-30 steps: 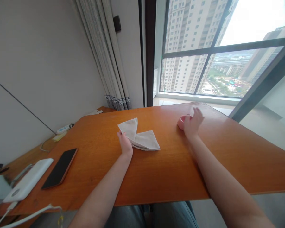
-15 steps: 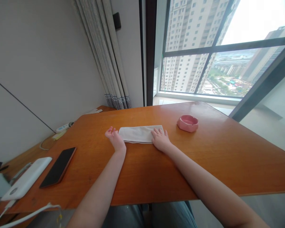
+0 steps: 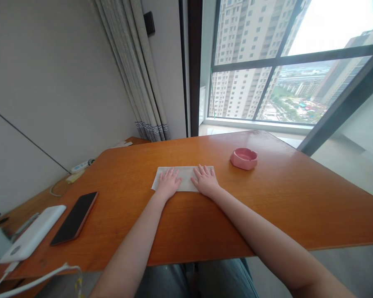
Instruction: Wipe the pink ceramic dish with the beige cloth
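Both hands lie flat and open, palms down, on a white folded cloth shaped as a long narrow rectangle (image 3: pixel 185 179). The left hand (image 3: pixel 168 182) covers its left half and the right hand (image 3: pixel 205 181) its right half, fingers spread and pointing away from the body; neither grips anything. The cloth rests on the orange-brown wooden tabletop (image 3: pixel 267 207), about mid-width and slightly toward the far edge.

To press the fold well, my judgement is that the palms should bear down evenly and slide outward from the middle toward the short ends, keeping the long edges lined up so the layers do not creep.

To the right and a little farther off sits a pink round ceramic dish (image 3: pixel 244 158), well apart from the cloth. Near the left edge lie a black smartphone (image 3: pixel 74 218) and, beside it, a white power bank (image 3: pixel 34 238) with a white cable.
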Available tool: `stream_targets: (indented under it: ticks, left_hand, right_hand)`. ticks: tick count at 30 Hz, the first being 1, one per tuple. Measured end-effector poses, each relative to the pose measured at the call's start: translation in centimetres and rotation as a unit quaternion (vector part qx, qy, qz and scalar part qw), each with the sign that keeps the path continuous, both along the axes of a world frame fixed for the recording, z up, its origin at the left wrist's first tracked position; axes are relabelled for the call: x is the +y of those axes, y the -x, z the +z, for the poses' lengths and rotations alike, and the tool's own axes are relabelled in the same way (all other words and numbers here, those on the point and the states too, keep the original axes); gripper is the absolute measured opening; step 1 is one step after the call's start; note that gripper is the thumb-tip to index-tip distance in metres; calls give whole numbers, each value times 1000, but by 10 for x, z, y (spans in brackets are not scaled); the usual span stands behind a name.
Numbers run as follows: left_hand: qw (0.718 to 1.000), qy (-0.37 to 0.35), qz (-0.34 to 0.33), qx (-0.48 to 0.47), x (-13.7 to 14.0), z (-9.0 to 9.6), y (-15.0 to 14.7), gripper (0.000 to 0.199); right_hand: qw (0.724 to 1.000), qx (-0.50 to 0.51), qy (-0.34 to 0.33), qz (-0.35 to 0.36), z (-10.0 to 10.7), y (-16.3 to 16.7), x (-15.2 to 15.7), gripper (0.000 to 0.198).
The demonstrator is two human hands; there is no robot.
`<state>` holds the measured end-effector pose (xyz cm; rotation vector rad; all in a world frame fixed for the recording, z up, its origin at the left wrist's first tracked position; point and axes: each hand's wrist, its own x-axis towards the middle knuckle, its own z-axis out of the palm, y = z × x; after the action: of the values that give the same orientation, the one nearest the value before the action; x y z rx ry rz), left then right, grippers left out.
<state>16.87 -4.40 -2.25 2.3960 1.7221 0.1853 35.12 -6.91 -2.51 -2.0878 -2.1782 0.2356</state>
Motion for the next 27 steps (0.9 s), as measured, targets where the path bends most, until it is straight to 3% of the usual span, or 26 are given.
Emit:
stream_targets:
  ticks: [3,6,9,12,15,20,22,24,27]
  left_hand:
    - [994,-25,109,11,8,8,21,51]
    - [982,-69,177,-14,10,18,38,47]
    - [975,-34,217,-19,9,23,44,43]
    - [981,22,194,-3,8,20,41,34]
    - [987,-17,157,-3,9,16,36,20]
    - [971,-59,225,-55,14,22,50,11]
    - [960,-70,247,-107,13,29,54,15]
    - [939,-125,245,-208,9,36,51,21]
    - [888,-232,152,-366,-1,40,30,30]
  right_hand:
    - [1000,-7,4,2,1,-5,3,63]
    - [1000,-11,5,0,2,-11,8,63]
    - [1000,-6,0,3,3,-18,12,62]
    - [1000,0,-9,7,7,-21,10,61]
    - [1000,-2,-19,-8,12,-14,1,59]
    - [999,3,20,-36,10,10,-17,60]
    - [1000,21,9,-13,7,18,-19,61]
    - [998,50,-18,27,6,22,-18,57]
    - [990,108,-48,75,9,21,-13,46]
